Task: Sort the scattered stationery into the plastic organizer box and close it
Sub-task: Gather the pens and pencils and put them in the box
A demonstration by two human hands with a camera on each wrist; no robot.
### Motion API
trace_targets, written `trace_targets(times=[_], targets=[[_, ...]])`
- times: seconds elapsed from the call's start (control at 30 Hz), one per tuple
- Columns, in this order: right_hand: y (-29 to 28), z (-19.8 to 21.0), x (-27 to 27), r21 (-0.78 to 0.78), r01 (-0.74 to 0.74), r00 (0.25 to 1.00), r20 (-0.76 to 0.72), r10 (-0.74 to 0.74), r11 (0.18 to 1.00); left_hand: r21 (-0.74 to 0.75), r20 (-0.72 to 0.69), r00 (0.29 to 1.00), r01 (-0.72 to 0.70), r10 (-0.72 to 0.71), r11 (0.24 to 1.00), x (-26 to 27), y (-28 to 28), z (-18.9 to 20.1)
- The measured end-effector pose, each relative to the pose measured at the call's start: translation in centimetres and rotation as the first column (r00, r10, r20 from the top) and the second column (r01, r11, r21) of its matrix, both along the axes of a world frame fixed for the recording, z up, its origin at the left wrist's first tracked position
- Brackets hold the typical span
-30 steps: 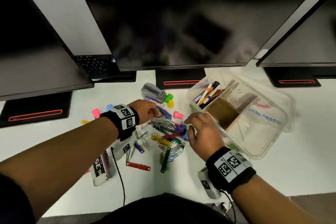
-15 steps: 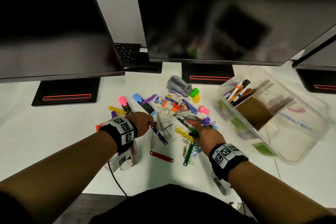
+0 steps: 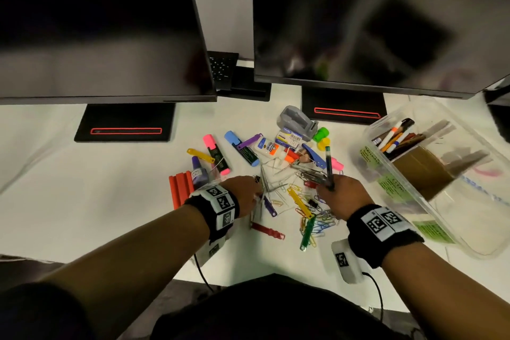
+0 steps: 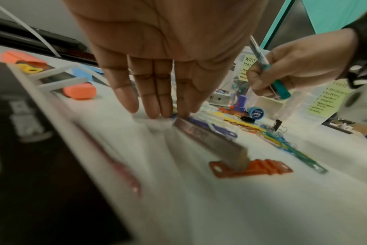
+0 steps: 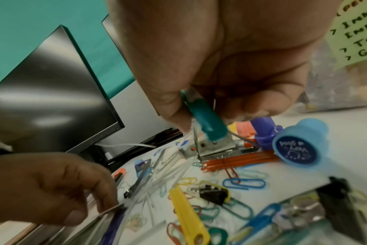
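Over clips, right hand (image 3: 340, 196) pinching pen (image 3: 329, 165)

White tabletop (image 3: 82, 201) bearing two black monitor bases (image 3: 125, 123), a clear plastic organizer box (image 3: 447, 218) at right, and scattered stationery at centre. Far row: grey tape dispenser (image 3: 296, 119), glue bottle (image 3: 266, 147), pink highlighter (image 3: 216, 153) and blue highlighter (image 3: 241, 151). Left: purple ink bottle (image 3: 199, 172) beside an orange-red ridged block (image 3: 180, 190). Near edge: red key tag (image 3: 267, 230), yellow key tag (image 3: 299, 200), green key tag (image 3: 307, 232) among coloured paper clips (image 3: 321, 225).
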State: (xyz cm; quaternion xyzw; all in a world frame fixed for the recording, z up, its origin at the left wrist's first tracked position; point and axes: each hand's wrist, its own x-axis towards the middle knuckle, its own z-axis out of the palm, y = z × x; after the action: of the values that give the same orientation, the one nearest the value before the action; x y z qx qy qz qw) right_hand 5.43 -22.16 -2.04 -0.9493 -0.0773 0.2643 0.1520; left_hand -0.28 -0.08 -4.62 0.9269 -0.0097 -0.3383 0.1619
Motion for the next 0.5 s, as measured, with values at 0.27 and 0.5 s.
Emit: trace_targets(times=[0.27,0.5], targets=[[1.1,-3.3,1.8,0.006,0.019,0.976,0.217,-0.02,1.0,0.031,0.186,0.975,-0.133,0.125,0.991,0.5,2.5,1.6],[1.7,-3.3,0.9,-0.14,-0.043,0.994,0.089,0.056,0.989,0.239,0.167,0.938,-0.337,0.303,0.911,3.2,7.6,2.6]])
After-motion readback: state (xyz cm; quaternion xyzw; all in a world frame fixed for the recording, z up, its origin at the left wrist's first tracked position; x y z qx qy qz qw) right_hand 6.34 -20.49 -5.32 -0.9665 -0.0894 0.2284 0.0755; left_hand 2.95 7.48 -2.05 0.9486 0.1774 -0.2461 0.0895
